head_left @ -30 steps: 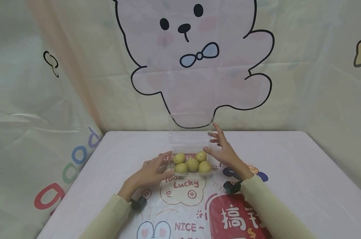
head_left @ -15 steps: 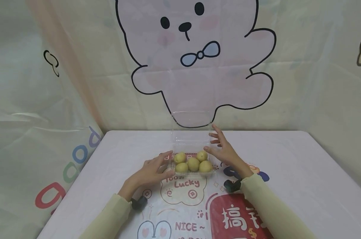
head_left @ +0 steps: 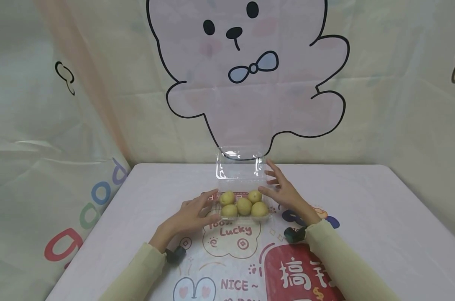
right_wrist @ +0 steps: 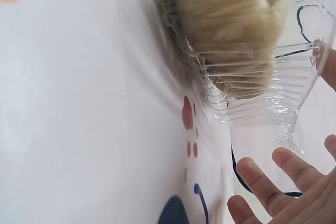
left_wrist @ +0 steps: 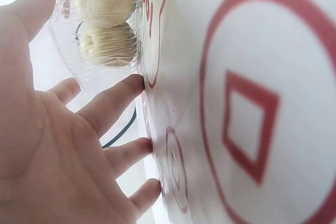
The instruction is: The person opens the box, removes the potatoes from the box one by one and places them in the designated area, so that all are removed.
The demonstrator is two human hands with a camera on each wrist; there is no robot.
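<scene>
A clear plastic clamshell box (head_left: pixel 236 219) sits on the table, its lid (head_left: pixel 240 170) standing raised at the back. Inside lie several round yellow-green fruits (head_left: pixel 244 206). My left hand (head_left: pixel 190 215) is at the box's left side, thumb by the front corner. In the left wrist view its fingers (left_wrist: pixel 113 106) are spread and straight, the tips down at the table. At the right side is my right hand (head_left: pixel 285 193), thumb near the box's back right corner and fingertips close to the lid's right edge. The right wrist view shows those fingers (right_wrist: pixel 257 182) spread, holding nothing.
The white table cover (head_left: pixel 163 179) carries printed drawings and lettering, including a red panel (head_left: pixel 287 259) at the front right. A curtain with a large bear drawing (head_left: pixel 242 100) hangs behind the table's far edge. Dark wrist cameras (head_left: pixel 175 255) are strapped to both wrists.
The lid's top edge now sits lower in view, and its surface catches brighter reflections. My right fingertips have dropped slightly alongside it. The left hand and the fruits stay put.
</scene>
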